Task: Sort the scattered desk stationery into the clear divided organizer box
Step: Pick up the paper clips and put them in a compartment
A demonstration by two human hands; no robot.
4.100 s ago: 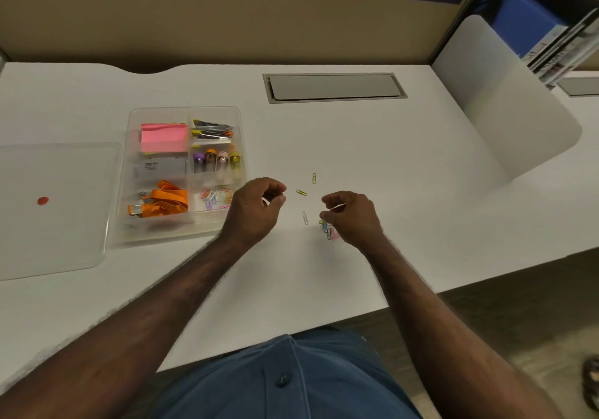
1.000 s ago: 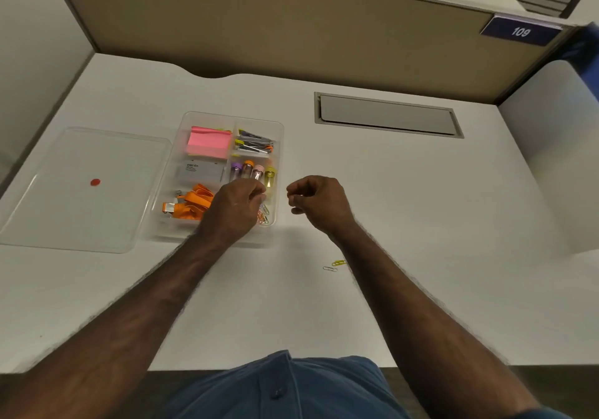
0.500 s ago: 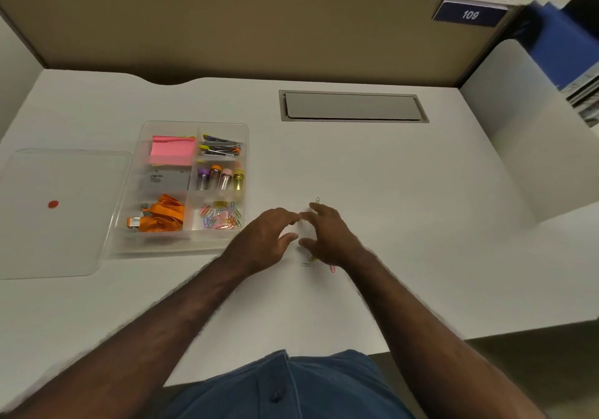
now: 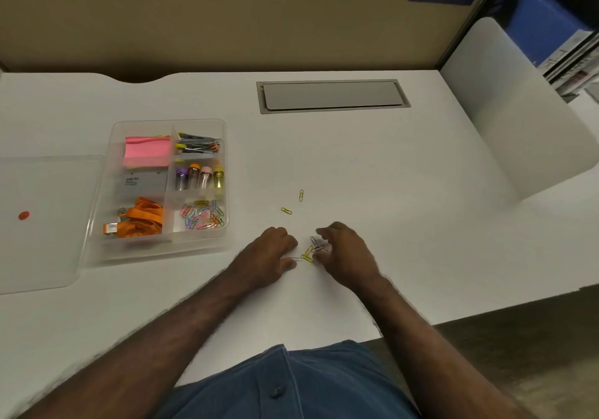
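Hands flanked loose paper clips at frame centre, fingers curled; whether either grasped one, I couldn't tell.

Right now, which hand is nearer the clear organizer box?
Left. The left hand rests on the desk just right of the organizer box; the right hand lies farther right, beyond the loose paper clips.

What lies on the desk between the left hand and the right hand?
In the head view, a small cluster of loose paper clips, yellow, dark and pale ones, lies on the white desk between the left hand and the right hand.
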